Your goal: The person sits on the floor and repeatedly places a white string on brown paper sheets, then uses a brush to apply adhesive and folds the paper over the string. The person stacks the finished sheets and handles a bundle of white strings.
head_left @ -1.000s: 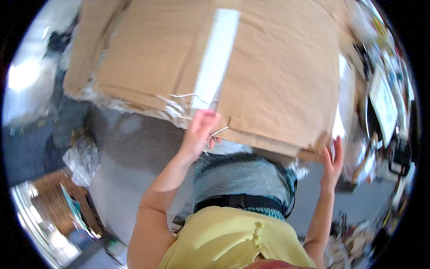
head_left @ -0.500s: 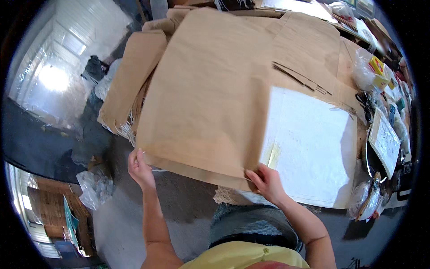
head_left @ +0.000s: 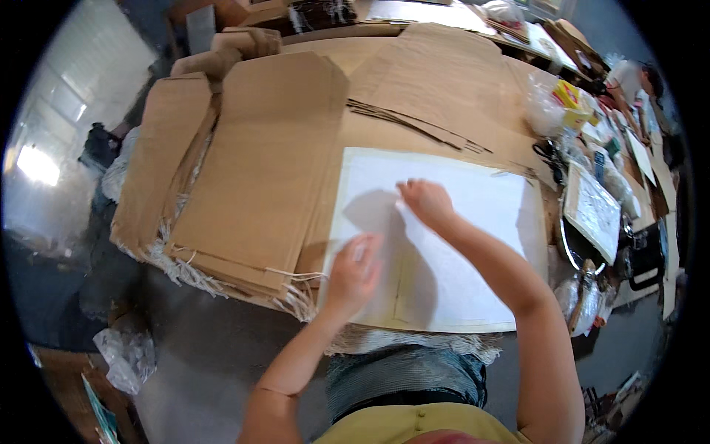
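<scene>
Lengthwise, brown bags (head_left: 255, 159) point away, slightly rightward; left hand (head_left: 353, 275), right hand (head_left: 429, 202): grip unclear.

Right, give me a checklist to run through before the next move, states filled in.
1. Middle of the white panel free of bags: ok.
2. Brown bag pile set to the left of the panel: ok.
3. White cords tucked in: not ok, they stick out at the pile's near edge.
4. Left hand empty: cannot tell, it is blurred.
5. Right hand empty: cannot tell, its fingers are curled.
6. Yellow box off the panel: ok.
</scene>
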A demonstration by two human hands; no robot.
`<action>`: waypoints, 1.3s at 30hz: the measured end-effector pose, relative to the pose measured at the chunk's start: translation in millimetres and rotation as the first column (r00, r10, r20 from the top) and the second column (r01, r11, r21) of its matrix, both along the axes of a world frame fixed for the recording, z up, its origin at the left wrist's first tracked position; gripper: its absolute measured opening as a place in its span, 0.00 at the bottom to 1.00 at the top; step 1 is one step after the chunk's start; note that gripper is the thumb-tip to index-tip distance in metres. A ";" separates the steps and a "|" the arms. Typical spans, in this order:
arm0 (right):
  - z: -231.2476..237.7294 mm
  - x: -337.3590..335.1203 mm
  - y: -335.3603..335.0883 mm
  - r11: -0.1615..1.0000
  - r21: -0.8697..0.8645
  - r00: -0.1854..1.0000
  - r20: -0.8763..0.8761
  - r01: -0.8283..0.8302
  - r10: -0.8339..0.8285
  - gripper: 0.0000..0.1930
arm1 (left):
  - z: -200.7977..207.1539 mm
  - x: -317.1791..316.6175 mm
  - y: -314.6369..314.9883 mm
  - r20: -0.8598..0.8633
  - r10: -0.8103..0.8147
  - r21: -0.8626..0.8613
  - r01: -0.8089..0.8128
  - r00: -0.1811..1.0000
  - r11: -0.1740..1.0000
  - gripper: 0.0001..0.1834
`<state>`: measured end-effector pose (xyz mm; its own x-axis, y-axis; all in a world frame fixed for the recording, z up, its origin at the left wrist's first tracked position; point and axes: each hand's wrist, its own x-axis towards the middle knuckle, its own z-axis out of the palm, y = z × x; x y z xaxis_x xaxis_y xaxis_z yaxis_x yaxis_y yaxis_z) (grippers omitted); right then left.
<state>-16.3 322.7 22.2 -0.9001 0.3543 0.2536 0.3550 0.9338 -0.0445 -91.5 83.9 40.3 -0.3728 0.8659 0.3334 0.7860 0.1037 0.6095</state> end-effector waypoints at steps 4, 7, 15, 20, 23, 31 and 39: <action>14.8 -1.9 101.1 0.906 0.394 0.969 0.124 0.151 -0.215 0.04 | -26.5 48.7 54.1 -0.341 -0.136 -0.079 0.116 0.930 0.990 0.27; 1.7 -5.1 146.3 0.832 0.508 0.909 0.198 0.225 -0.367 0.05 | -35.1 40.5 54.6 -0.134 -0.090 -0.033 0.086 0.987 0.996 0.25; -31.9 -17.9 186.1 0.893 0.121 0.894 0.070 0.433 -0.442 0.07 | -34.7 33.3 48.9 -0.106 -0.063 -0.034 0.060 0.992 0.998 0.24; -17.8 31.9 219.8 0.937 0.050 0.911 0.220 0.346 -0.349 0.08 | -32.5 36.7 55.5 -0.109 -0.084 0.020 0.086 0.991 0.996 0.22; -9.6 84.2 173.5 0.962 0.021 0.947 0.171 0.273 -0.273 0.09 | -32.4 35.4 53.7 -0.089 -0.088 0.033 0.091 0.992 0.995 0.23; 19.7 245.9 -9.0 0.971 -0.200 0.990 -0.021 0.131 -0.138 0.21 | -30.7 34.0 41.7 -0.208 -0.020 0.198 0.062 0.978 0.978 0.20; 95.5 411.0 -70.0 0.770 0.249 0.777 0.092 0.588 -0.623 0.16 | -49.5 2.8 79.2 0.316 0.098 0.148 -0.151 0.944 0.977 0.20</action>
